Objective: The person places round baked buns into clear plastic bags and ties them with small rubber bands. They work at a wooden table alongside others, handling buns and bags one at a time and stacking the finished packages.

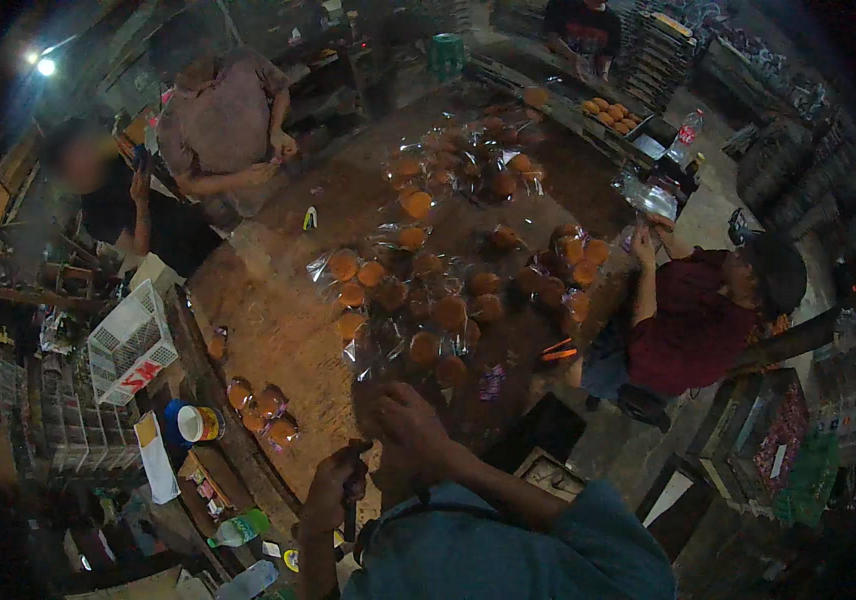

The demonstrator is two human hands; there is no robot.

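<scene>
My left hand (pixel 326 492) is closed in a fist near the table's front edge, around a small dark thing that I cannot make out. Just to its upper right, my right hand (pixel 410 422) is bent down with its fingers curled together; what they hold, if anything, is hidden in the dim light. Beyond my hands spreads a heap of round brown buns (pixel 449 313), many in clear plastic bags. A crumpled clear bag (pixel 376 358) lies right above my right hand. To the left, several bagged buns (pixel 271 402) form a smaller group on the brown table (pixel 248 300).
A green and white stapler-like thing (pixel 310 218) and an orange-and-black item (pixel 558 350) lie on the table. Left are a white crate (pixel 132 343), a tub (pixel 198 423) and a green-capped bottle (pixel 238 528). Co-workers sit around, one in dark red (pixel 683 320) handling a clear bag.
</scene>
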